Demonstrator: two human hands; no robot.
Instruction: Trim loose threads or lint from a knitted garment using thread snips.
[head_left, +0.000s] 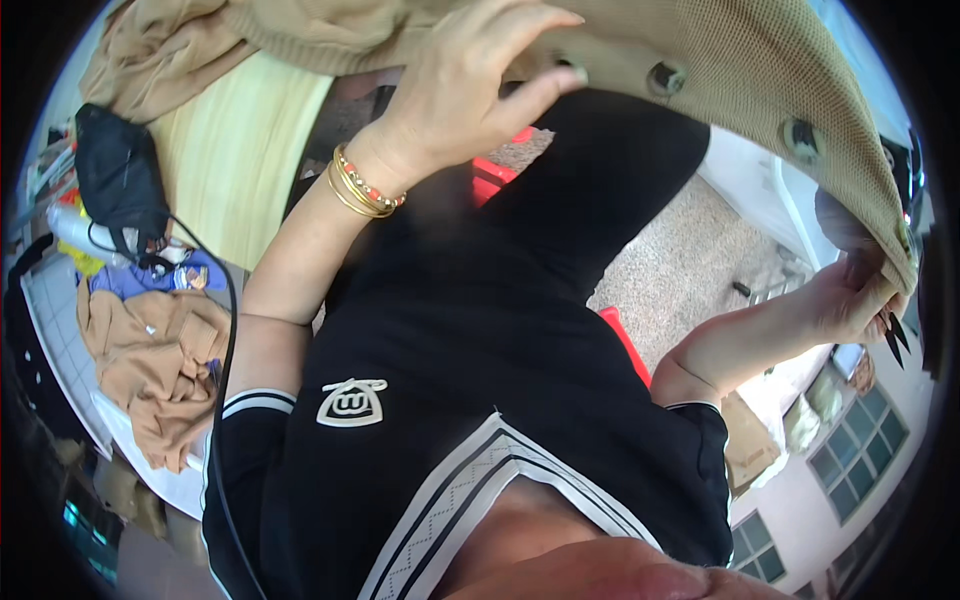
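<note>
A tan knit cardigan [740, 60] with large dark, mottled buttons [803, 138] stretches across the top of the view and down the right side. My left hand [465, 85] is over its lower edge, thumb and forefinger apart, close to a button; nothing shows between them. Bracelets circle that wrist. At the far right, my right hand [858, 298] pinches the cardigan's end. Two dark pointed blades, seemingly of small thread snips [897, 338], stick out below those fingers; the rest is hidden by the hand.
A pale wooden board [235, 150] lies at the left, with more tan knitwear [175, 80] on its far end. Beside it are a black pouch [120, 165], a black cord [232, 330] and a tan garment heap [155, 370]. Red plastic [495, 178] shows near my legs.
</note>
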